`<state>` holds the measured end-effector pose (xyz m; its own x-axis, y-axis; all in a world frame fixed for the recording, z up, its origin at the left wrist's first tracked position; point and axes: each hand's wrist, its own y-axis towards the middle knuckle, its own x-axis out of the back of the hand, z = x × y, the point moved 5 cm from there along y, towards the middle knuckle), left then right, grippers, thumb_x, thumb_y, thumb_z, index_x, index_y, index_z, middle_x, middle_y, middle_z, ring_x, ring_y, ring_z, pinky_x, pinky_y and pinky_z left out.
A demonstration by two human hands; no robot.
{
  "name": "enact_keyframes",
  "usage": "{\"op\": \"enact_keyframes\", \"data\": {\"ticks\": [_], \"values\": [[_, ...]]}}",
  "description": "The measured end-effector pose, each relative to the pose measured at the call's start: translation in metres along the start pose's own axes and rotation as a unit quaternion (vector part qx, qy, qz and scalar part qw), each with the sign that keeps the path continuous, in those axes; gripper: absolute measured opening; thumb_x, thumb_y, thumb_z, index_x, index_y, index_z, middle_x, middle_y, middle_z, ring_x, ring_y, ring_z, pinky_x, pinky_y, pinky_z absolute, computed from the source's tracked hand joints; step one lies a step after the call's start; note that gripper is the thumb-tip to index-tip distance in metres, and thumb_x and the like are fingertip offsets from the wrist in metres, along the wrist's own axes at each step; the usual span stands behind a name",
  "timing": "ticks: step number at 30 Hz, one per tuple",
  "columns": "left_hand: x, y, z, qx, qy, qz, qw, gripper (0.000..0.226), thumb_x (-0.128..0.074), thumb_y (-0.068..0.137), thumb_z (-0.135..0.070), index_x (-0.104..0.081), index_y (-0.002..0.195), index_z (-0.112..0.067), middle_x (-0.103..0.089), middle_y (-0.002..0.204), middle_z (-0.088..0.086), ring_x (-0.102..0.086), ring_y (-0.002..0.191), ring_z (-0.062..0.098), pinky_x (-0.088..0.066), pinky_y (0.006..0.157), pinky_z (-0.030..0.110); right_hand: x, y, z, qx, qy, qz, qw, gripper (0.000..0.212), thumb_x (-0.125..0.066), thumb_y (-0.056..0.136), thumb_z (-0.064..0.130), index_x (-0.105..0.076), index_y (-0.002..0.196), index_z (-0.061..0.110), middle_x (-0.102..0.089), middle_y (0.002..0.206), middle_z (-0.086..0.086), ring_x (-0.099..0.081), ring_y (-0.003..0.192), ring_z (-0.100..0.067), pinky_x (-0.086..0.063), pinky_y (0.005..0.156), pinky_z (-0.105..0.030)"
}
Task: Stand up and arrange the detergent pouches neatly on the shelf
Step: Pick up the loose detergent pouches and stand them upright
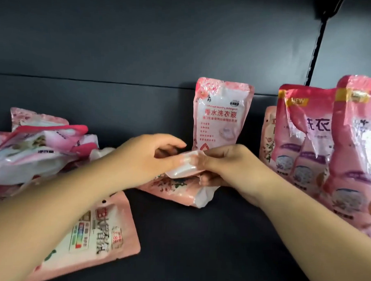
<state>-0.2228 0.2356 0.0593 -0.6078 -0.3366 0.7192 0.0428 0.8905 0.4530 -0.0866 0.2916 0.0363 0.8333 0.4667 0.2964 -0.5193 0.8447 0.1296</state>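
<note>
A pink detergent pouch (pixel 178 189) lies tipped over in the middle of the dark shelf (pixel 208 237). My left hand (pixel 145 160) and my right hand (pixel 224 165) both grip its pale bottom end, fingers curled round it. Right behind them a light pink pouch (pixel 220 114) stands upright against the back wall. To the right, several darker pink pouches (pixel 304 132) stand upright in a row. A heap of fallen pouches (pixel 35 146) lies at the left, and one more pouch (pixel 103 238) lies flat under my left forearm.
The shelf's dark back wall (pixel 141 53) rises close behind the pouches. A black upright bracket (pixel 316 50) runs down at the upper right. Bare shelf surface shows between the flat pouch and the standing row.
</note>
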Motion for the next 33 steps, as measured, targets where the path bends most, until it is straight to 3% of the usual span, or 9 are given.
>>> {"op": "enact_keyframes", "data": {"ticks": [6, 9, 12, 16, 20, 24, 27, 30, 33], "values": [[-0.013, -0.001, 0.001, 0.022, -0.122, 0.074, 0.990, 0.028, -0.067, 0.071, -0.038, -0.060, 0.076, -0.064, -0.064, 0.095, -0.035, -0.060, 0.095, -0.011, -0.049, 0.089, 0.023, 0.010, -0.005, 0.013, 0.026, -0.060, 0.013, 0.998, 0.011, -0.067, 0.083, 0.019, -0.072, 0.078, 0.011, -0.065, 0.067, -0.011, -0.056, 0.047, -0.007, -0.058, 0.067, -0.027], [-0.019, -0.001, 0.005, 0.053, -0.207, 0.054, 0.975, 0.031, -0.058, 0.088, -0.024, -0.058, 0.087, -0.055, -0.064, 0.101, -0.023, -0.062, 0.096, -0.002, -0.053, 0.084, 0.027, 0.013, -0.002, 0.015, 0.027, -0.042, 0.014, 0.999, 0.012, -0.067, 0.082, 0.020, -0.070, 0.076, 0.010, -0.064, 0.058, -0.005, -0.058, 0.047, -0.006, -0.057, 0.059, -0.018], [-0.015, -0.001, 0.004, 0.061, -0.269, 0.043, 0.960, 0.035, -0.055, 0.087, -0.008, -0.065, 0.084, -0.041, -0.071, 0.092, -0.016, -0.067, 0.089, 0.001, -0.055, 0.074, 0.018, 0.014, -0.001, 0.017, 0.029, -0.047, 0.035, 0.998, 0.009, -0.067, 0.082, 0.019, -0.071, 0.079, 0.010, -0.063, 0.055, -0.003, -0.057, 0.045, -0.005, -0.054, 0.054, -0.015], [-0.009, -0.001, 0.002, 0.047, -0.248, 0.050, 0.966, 0.031, -0.059, 0.084, -0.003, -0.065, 0.090, -0.033, -0.072, 0.091, -0.013, -0.069, 0.085, 0.004, -0.055, 0.069, 0.017, 0.016, -0.006, 0.026, 0.065, -0.143, 0.059, 0.986, 0.009, -0.068, 0.081, 0.017, -0.070, 0.073, 0.020, -0.056, 0.044, 0.008, -0.043, 0.038, -0.001, -0.044, 0.045, -0.012], [-0.011, -0.002, -0.001, 0.033, -0.210, 0.060, 0.975, 0.034, -0.060, 0.085, -0.004, -0.064, 0.087, -0.038, -0.072, 0.088, -0.018, -0.068, 0.085, 0.001, -0.057, 0.069, 0.022, 0.019, -0.010, 0.032, 0.076, -0.198, 0.042, 0.976, 0.010, -0.073, 0.076, 0.019, -0.069, 0.069, 0.025, -0.061, 0.056, 0.006, -0.043, 0.042, 0.000, -0.036, 0.039, -0.011], [-0.006, -0.003, -0.005, 0.017, -0.165, 0.036, 0.985, 0.040, -0.061, 0.084, -0.004, -0.066, 0.081, -0.043, -0.072, 0.086, -0.020, -0.068, 0.081, 0.001, -0.057, 0.067, 0.020, 0.022, -0.013, 0.029, 0.060, -0.217, 0.039, 0.973, 0.004, -0.071, 0.079, 0.024, -0.072, 0.076, 0.024, -0.058, 0.045, 0.006, -0.045, 0.053, -0.006, -0.037, 0.042, -0.010], [0.000, -0.003, -0.007, 0.002, -0.132, 0.020, 0.991, 0.048, -0.062, 0.083, -0.006, -0.068, 0.066, -0.050, -0.070, 0.082, -0.024, -0.069, 0.077, 0.001, -0.057, 0.067, 0.021, 0.025, -0.013, 0.029, 0.055, -0.223, 0.033, 0.973, 0.008, -0.067, 0.082, 0.025, -0.072, 0.080, 0.020, -0.055, 0.040, 0.005, -0.045, 0.046, -0.004, -0.041, 0.043, -0.010], [0.004, -0.003, -0.010, -0.011, -0.079, -0.001, 0.997, 0.054, -0.062, 0.083, -0.011, -0.062, 0.065, -0.062, -0.067, 0.082, -0.032, -0.069, 0.075, 0.002, -0.058, 0.070, 0.026, 0.027, -0.014, 0.029, 0.049, -0.212, 0.023, 0.976, 0.012, -0.062, 0.087, 0.023, -0.071, 0.080, 0.019, -0.057, 0.042, 0.003, -0.044, 0.038, -0.002, -0.044, 0.044, -0.012], [0.005, -0.004, -0.009, -0.018, -0.017, -0.033, 0.999, 0.049, -0.061, 0.084, -0.013, -0.061, 0.068, -0.059, -0.062, 0.082, -0.038, -0.067, 0.075, -0.002, -0.056, 0.076, 0.027, 0.021, -0.012, 0.027, 0.050, -0.196, 0.013, 0.979, 0.016, -0.058, 0.090, 0.018, -0.069, 0.078, 0.020, -0.061, 0.047, 0.001, -0.047, 0.037, -0.003, -0.046, 0.042, -0.014]]}}
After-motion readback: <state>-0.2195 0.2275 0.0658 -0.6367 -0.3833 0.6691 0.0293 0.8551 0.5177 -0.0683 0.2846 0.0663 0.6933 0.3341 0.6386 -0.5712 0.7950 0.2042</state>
